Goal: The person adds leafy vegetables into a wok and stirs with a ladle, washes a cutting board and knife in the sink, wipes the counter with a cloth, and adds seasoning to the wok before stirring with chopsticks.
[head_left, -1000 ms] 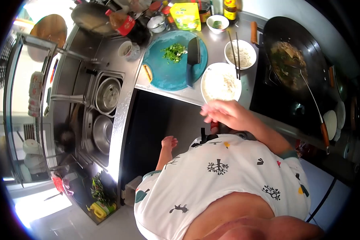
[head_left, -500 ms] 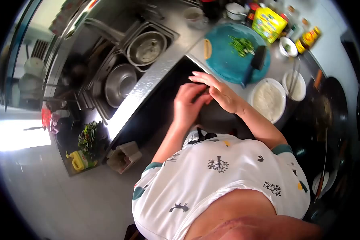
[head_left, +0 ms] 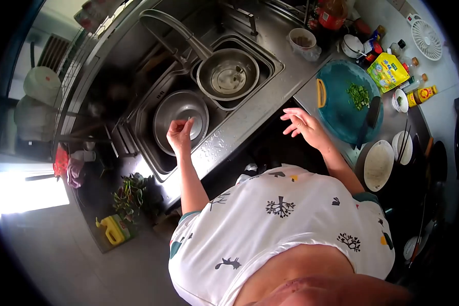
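My left hand is over the left sink basin, in front of a metal bowl. Its fingers are curled together in a pinch, and whatever may be between them is too small to make out. My right hand hovers past the counter edge with fingers apart and holds nothing. Nearest to it is a round teal cutting board bearing chopped greens and a knife. A metal pan with some liquid sits in the other basin.
Above the pan arches a faucet. Right of the board stand a white bowl, a smaller bowl with chopsticks and a yellow pouch. Leafy greens and a yellow jug are at lower left. A dark wok lies far right.
My hands have moved apart: the left went left over the sink, while the right shifted right and lower. The view has turned toward the sink.
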The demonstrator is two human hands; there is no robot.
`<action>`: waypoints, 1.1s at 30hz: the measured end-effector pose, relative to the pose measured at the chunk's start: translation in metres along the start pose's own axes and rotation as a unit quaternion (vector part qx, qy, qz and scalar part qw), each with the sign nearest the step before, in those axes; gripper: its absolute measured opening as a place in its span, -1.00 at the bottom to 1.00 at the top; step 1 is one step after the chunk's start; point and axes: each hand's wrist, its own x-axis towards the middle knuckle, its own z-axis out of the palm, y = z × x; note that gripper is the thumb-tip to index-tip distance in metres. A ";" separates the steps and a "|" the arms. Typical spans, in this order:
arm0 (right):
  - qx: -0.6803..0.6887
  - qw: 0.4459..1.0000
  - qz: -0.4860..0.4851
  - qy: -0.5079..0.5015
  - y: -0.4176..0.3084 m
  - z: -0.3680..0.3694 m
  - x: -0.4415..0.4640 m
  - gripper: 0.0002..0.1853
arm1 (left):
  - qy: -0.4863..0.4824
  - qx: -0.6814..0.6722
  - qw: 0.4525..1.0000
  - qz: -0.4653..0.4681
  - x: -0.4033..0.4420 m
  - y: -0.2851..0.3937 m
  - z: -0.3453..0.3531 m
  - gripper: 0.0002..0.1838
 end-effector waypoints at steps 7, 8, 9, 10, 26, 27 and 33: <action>0.022 0.992 0.100 0.072 0.019 -0.003 -0.028 -0.65 | -0.108 0.481 0.868 -0.055 0.050 -0.143 0.002 -0.74; 0.034 0.987 0.118 0.107 0.017 -0.004 -0.032 -0.65 | -0.092 0.473 0.869 -0.117 0.063 -0.123 0.019 -0.73; 0.044 0.980 0.137 0.137 0.015 -0.005 -0.035 -0.67 | -0.093 0.402 0.905 -0.102 0.074 -0.127 0.031 -0.73; 0.045 0.976 0.148 0.153 0.018 -0.007 -0.038 -0.68 | -0.092 0.328 0.936 -0.086 0.086 -0.134 0.043 -0.74; 0.072 0.928 0.182 0.318 0.035 0.006 -0.114 -0.77 | -0.075 0.296 0.934 -0.184 0.192 -0.172 0.117 -0.63; 0.075 0.925 0.181 0.326 0.037 0.006 -0.118 -0.77 | -0.067 0.243 0.947 -0.198 0.186 -0.141 0.118 -0.66; 0.081 0.924 0.179 0.329 0.050 0.006 -0.125 -0.77 | -0.057 0.104 0.981 -0.154 0.204 -0.091 0.105 -0.71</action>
